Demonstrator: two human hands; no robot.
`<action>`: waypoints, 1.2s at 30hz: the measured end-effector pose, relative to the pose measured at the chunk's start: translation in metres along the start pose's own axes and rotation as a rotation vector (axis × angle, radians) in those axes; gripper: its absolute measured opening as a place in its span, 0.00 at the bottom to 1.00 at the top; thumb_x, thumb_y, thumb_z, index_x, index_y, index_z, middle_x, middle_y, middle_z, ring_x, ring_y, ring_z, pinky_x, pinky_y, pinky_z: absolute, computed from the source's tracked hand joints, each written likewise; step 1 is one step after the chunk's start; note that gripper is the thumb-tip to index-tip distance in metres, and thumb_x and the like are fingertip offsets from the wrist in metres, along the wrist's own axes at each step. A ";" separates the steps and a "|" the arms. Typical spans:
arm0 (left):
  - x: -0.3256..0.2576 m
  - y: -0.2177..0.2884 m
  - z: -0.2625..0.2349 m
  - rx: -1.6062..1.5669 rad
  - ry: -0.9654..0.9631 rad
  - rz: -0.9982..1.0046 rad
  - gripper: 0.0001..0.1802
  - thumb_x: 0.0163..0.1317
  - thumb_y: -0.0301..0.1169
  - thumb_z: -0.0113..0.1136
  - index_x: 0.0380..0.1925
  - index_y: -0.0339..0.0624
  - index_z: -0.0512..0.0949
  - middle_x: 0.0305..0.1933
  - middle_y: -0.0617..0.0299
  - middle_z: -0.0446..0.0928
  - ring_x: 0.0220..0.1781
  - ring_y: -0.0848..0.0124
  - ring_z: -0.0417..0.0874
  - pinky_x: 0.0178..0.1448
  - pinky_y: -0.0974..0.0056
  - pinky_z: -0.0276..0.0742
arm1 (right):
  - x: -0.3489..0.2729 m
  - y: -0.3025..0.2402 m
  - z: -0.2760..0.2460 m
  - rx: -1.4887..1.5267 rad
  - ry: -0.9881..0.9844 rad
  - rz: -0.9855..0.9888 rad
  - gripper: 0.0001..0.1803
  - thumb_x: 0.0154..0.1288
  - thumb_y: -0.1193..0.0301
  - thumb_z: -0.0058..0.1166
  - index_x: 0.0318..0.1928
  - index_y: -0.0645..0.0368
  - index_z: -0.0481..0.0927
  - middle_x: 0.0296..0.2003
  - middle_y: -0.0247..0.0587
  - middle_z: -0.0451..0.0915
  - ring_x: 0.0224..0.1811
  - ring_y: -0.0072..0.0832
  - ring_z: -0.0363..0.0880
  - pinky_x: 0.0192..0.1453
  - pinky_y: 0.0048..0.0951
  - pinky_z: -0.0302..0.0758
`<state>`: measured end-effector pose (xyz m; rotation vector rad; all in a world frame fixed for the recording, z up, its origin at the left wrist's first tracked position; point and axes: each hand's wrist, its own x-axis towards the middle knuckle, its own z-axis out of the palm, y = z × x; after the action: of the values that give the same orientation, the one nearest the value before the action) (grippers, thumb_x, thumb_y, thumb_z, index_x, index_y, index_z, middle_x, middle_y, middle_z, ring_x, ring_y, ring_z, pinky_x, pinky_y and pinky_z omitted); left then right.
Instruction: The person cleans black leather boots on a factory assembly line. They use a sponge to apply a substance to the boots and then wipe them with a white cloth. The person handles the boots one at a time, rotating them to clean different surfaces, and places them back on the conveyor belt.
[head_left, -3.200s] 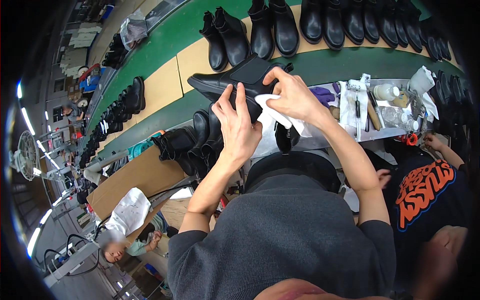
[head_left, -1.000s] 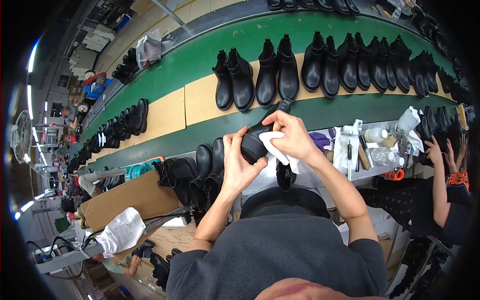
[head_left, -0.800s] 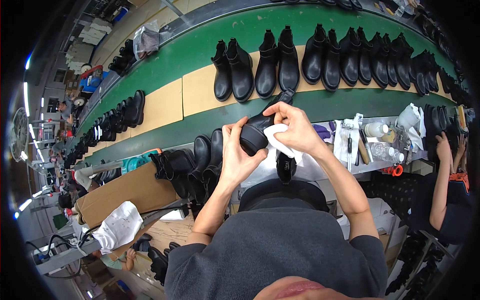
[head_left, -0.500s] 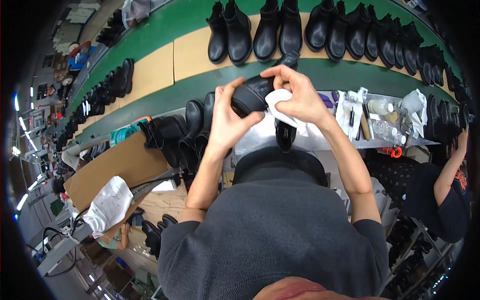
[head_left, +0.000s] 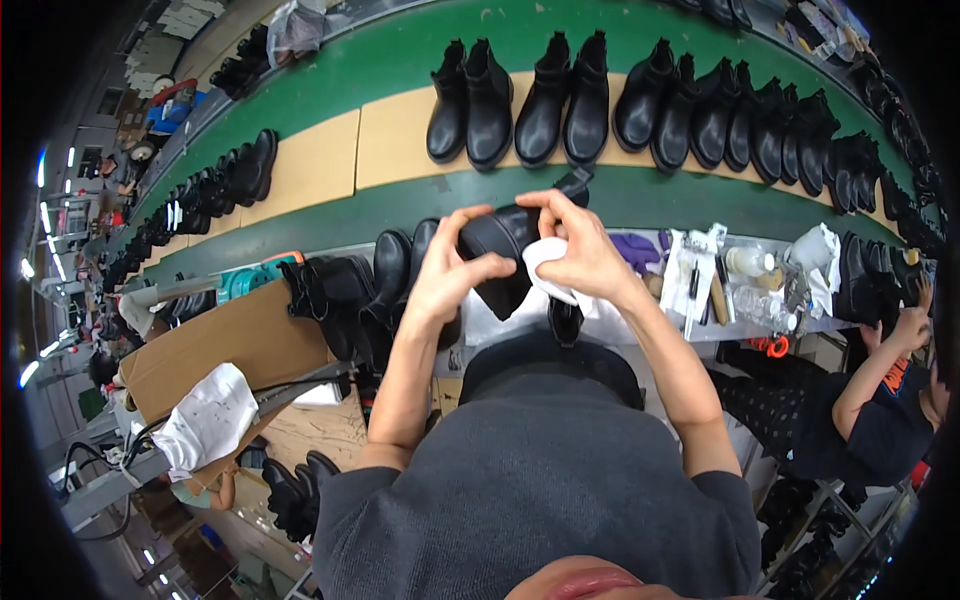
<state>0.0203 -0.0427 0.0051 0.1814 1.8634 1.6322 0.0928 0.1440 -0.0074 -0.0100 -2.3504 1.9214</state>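
A black leather ankle boot (head_left: 495, 238) is held up in front of my chest, above the near edge of the bench. My left hand (head_left: 445, 272) grips it from the left, with the thumb and fingers around one end. My right hand (head_left: 588, 258) pinches a folded white cloth (head_left: 547, 268) with the thumb and presses it close to the boot. The right index finger reaches over the boot's upper side. Part of the boot is hidden by the cloth and fingers. Below the cloth, another black shoe part (head_left: 565, 320) shows near my lap.
Pairs of black boots (head_left: 548, 105) line the cardboard strip on the green conveyor (head_left: 400, 200). More boots (head_left: 392, 262) stand to my left by a cardboard sheet (head_left: 225, 335). Clear bottles (head_left: 750, 262), brushes and a purple cloth (head_left: 637, 250) lie right. A co-worker (head_left: 860, 400) works far right.
Both hands and the boot sit lower in the picture, as does the whole bench. The boot has tilted so that more of its pointed lower part shows. Both grips stay.
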 end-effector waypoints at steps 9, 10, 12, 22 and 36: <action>-0.002 0.000 0.002 0.352 0.018 0.136 0.36 0.39 0.29 0.69 0.54 0.38 0.72 0.45 0.55 0.70 0.47 0.64 0.74 0.51 0.64 0.72 | 0.008 0.010 0.002 0.126 0.077 0.143 0.21 0.49 0.86 0.46 0.47 0.69 0.76 0.24 0.27 0.73 0.25 0.11 0.69 0.31 0.15 0.68; -0.003 0.002 0.005 0.417 0.034 0.180 0.37 0.37 0.31 0.70 0.54 0.38 0.73 0.48 0.51 0.67 0.53 0.58 0.72 0.57 0.59 0.71 | 0.009 0.010 0.002 0.120 0.084 0.155 0.20 0.50 0.86 0.47 0.46 0.69 0.76 0.24 0.27 0.73 0.25 0.11 0.69 0.31 0.15 0.68; -0.006 0.008 0.009 0.527 0.087 0.272 0.38 0.35 0.32 0.69 0.54 0.39 0.73 0.47 0.50 0.68 0.51 0.56 0.73 0.56 0.58 0.71 | 0.011 0.014 0.001 0.133 0.090 0.167 0.16 0.52 0.85 0.48 0.44 0.68 0.76 0.23 0.27 0.73 0.24 0.10 0.69 0.29 0.15 0.67; 0.000 0.011 0.006 0.555 0.038 0.253 0.39 0.34 0.33 0.69 0.53 0.38 0.73 0.44 0.50 0.68 0.49 0.54 0.74 0.55 0.57 0.72 | 0.007 0.016 -0.005 0.051 0.069 0.048 0.16 0.49 0.84 0.50 0.42 0.69 0.76 0.20 0.26 0.71 0.23 0.11 0.67 0.29 0.17 0.67; -0.003 0.009 0.009 0.638 0.030 0.339 0.39 0.34 0.29 0.70 0.54 0.37 0.73 0.46 0.54 0.67 0.49 0.63 0.74 0.51 0.62 0.75 | 0.011 0.014 -0.013 0.082 0.003 0.191 0.16 0.48 0.77 0.57 0.40 0.70 0.77 0.18 0.32 0.74 0.22 0.17 0.72 0.31 0.22 0.70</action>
<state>0.0252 -0.0345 0.0140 0.7800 2.4234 1.1799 0.0821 0.1604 -0.0181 -0.2396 -2.3428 2.0982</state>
